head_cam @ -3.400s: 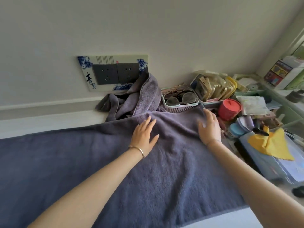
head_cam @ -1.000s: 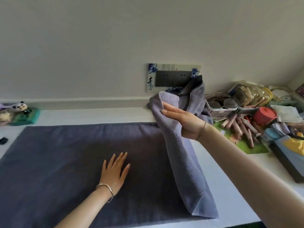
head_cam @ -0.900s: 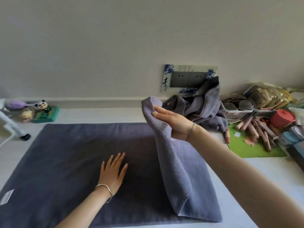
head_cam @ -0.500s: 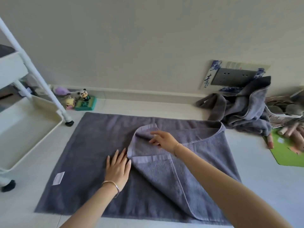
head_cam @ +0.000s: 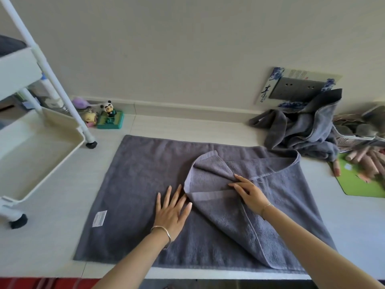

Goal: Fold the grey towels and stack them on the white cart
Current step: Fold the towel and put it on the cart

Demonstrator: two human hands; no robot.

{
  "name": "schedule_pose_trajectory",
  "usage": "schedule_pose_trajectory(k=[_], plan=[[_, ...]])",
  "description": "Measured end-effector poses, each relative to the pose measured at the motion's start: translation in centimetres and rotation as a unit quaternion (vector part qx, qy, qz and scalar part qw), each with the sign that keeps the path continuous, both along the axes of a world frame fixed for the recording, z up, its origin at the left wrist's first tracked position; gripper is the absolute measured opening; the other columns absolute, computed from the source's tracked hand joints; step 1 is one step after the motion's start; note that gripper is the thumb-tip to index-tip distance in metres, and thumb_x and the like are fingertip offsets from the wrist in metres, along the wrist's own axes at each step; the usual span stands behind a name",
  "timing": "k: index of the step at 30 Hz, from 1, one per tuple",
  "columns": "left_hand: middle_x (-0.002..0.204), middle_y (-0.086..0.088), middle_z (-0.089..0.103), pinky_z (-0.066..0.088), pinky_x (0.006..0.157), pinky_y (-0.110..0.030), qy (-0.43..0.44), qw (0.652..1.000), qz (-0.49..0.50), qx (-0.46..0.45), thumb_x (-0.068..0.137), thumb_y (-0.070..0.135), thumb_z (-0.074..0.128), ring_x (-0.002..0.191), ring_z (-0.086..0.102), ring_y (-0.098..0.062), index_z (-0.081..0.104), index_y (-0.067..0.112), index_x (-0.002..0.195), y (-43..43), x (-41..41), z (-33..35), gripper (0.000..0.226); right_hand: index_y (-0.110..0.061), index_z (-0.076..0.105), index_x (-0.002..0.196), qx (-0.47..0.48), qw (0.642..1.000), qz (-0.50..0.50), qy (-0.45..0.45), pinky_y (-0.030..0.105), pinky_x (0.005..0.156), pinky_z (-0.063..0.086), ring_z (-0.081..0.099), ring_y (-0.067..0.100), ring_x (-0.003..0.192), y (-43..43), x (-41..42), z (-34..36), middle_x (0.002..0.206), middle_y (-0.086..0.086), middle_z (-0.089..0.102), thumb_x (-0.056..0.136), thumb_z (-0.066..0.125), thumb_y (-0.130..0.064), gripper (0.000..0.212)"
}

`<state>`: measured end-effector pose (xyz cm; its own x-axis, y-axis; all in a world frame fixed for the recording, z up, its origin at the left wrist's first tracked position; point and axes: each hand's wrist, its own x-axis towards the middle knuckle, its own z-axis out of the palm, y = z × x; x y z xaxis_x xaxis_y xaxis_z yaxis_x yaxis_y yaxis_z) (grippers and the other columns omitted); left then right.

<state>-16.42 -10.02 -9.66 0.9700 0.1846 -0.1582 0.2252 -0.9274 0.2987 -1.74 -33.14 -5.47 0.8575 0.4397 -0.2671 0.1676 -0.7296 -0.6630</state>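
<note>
A grey towel is lying spread on the counter, its three o'clock end folded over toward the middle. The left hand is pressing flat, fingers straight, while the right hand is resting straight-fingered on the fold. The white cart is standing at nine o'clock, more towels heaped at two o'clock.

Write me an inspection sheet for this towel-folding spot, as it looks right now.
Surface: pale floor, one grey towel spread flat, right end folded over unevenly.
Job's things: crumpled grey towels heaped by the wall; white cart at left, lower tray bare.
Clutter: panda figurine, green mat, white basket.
Hands: left hand flat on the towel; right hand on the folded flap.
Cables: nothing seen.
Surroundings: plain wall, socket panel.
</note>
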Motion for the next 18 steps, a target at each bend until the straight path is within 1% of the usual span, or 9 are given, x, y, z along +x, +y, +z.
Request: schedule_pose_trajectory(k=[1, 3, 5, 7, 10, 12, 13, 15, 18], plan=[[0.156, 0.014, 0.003, -0.018, 0.111, -0.041, 0.018, 0.999, 0.015, -0.028, 0.066, 0.07, -0.037, 0.145, -0.007, -0.017, 0.029, 0.033, 0.145, -0.5, 0.3, 0.4, 0.109, -0.025, 0.067, 0.115, -0.021, 1.0, 0.0, -0.012, 0.022, 0.11, 0.021, 0.033, 0.013, 0.136, -0.5, -0.1, 0.1, 0.144, -0.01, 0.039, 0.095, 0.051, -0.031, 0.026], [0.158, 0.012, 0.002, -0.014, 0.113, -0.041, 0.029, 0.996, 0.049, -0.073, 0.062, 0.07, -0.029, 0.145, -0.009, -0.017, 0.03, 0.032, 0.144, -1.4, 0.9, 1.4, 0.108, -0.029, 0.064, 0.115, -0.089, 0.994, 0.031, -0.051, 0.033, 0.112, 0.025, 0.031, 0.014, 0.132, -1.4, -0.4, 0.3, 0.138, -0.007, 0.04, 0.089, 0.058, -0.043, 0.03], [0.153, 0.004, 0.027, 0.005, 0.116, -0.037, -0.013, 0.986, 0.105, -0.129, 0.067, 0.067, -0.011, 0.142, 0.015, -0.021, 0.049, 0.026, 0.132, -1.9, 1.0, 2.2, 0.097, -0.03, 0.061, 0.106, -0.163, 0.981, 0.067, -0.075, 0.035, 0.106, 0.028, 0.03, 0.012, 0.121, -1.7, -0.5, 0.5, 0.122, -0.008, 0.038, 0.082, 0.063, -0.051, 0.032], [0.126, 0.003, 0.056, 0.027, 0.104, -0.031, -0.068, 0.97, 0.143, -0.184, 0.071, 0.07, 0.003, 0.121, 0.041, -0.022, 0.063, 0.023, 0.113, -2.2, 0.8, 3.0, 0.087, -0.027, 0.057, 0.088, -0.189, 0.976, 0.087, -0.067, 0.026, 0.094, 0.034, 0.035, 0.012, 0.104, -0.9, -0.6, 1.3, 0.103, -0.007, 0.039, 0.081, 0.067, -0.047, 0.024], [0.085, 0.003, 0.066, 0.047, 0.08, -0.033, -0.039, 0.923, 0.174, -0.342, 0.087, 0.068, 0.029, 0.082, 0.058, -0.019, 0.062, 0.021, 0.093, -2.7, 0.5, 4.6, 0.058, -0.019, 0.051, 0.072, -0.025, 0.981, 0.136, 0.134, 0.012, 0.066, 0.035, 0.043, 0.008, 0.072, 0.9, -1.5, 3.9, 0.073, -0.007, 0.047, 0.085, 0.068, -0.031, 0.024], [0.078, -0.005, 0.07, 0.054, 0.063, -0.033, 0.008, 0.865, 0.227, -0.448, 0.092, 0.058, 0.035, 0.064, 0.064, -0.021, 0.062, 0.017, 0.09, -2.9, 0.6, 5.1, 0.049, -0.017, 0.06, 0.082, 0.051, 0.947, 0.166, 0.271, 0.012, 0.071, 0.04, 0.052, 0.004, 0.072, 2.0, -1.8, 6.0, 0.075, -0.008, 0.056, 0.09, 0.062, -0.028, 0.014], [0.075, -0.009, 0.07, 0.055, 0.055, -0.031, 0.037, 0.836, 0.256, -0.484, 0.092, 0.059, 0.034, 0.06, 0.064, -0.022, 0.062, 0.015, 0.086, -3.0, 0.5, 5.3, 0.052, -0.014, 0.063, 0.09, 0.055, 0.938, 0.177, 0.294, 0.014, 0.075, 0.044, 0.056, 0.002, 0.075, 2.4, -1.6, 6.9, 0.08, -0.01, 0.061, 0.092, 0.058, -0.028, 0.014], [0.058, -0.006, 0.058, 0.051, 0.051, -0.032, 0.074, 0.818, 0.281, -0.496, 0.089, 0.066, 0.033, 0.054, 0.059, -0.022, 0.05, 0.014, 0.064, -3.2, 0.4, 5.2, 0.06, -0.015, 0.065, 0.1, 0.041, 0.963, 0.156, 0.214, 0.019, 0.081, 0.047, 0.061, 0.001, 0.083, 3.3, -0.2, 7.1, 0.09, -0.012, 0.066, 0.093, 0.057, -0.032, 0.02], [0.052, 0.003, 0.021, 0.024, 0.049, -0.029, 0.076, 0.867, 0.276, -0.408, 0.085, 0.064, 0.046, 0.049, 0.027, -0.012, 0.02, 0.019, 0.056, -3.7, -0.3, 4.6, 0.059, -0.018, 0.06, 0.11, 0.017, 0.999, 0.024, 0.043, 0.029, 0.09, 0.044, 0.057, 0.01, 0.1, 4.6, 3.1, 5.2, 0.106, -0.008, 0.061, 0.086, 0.065, -0.035, 0.03]])
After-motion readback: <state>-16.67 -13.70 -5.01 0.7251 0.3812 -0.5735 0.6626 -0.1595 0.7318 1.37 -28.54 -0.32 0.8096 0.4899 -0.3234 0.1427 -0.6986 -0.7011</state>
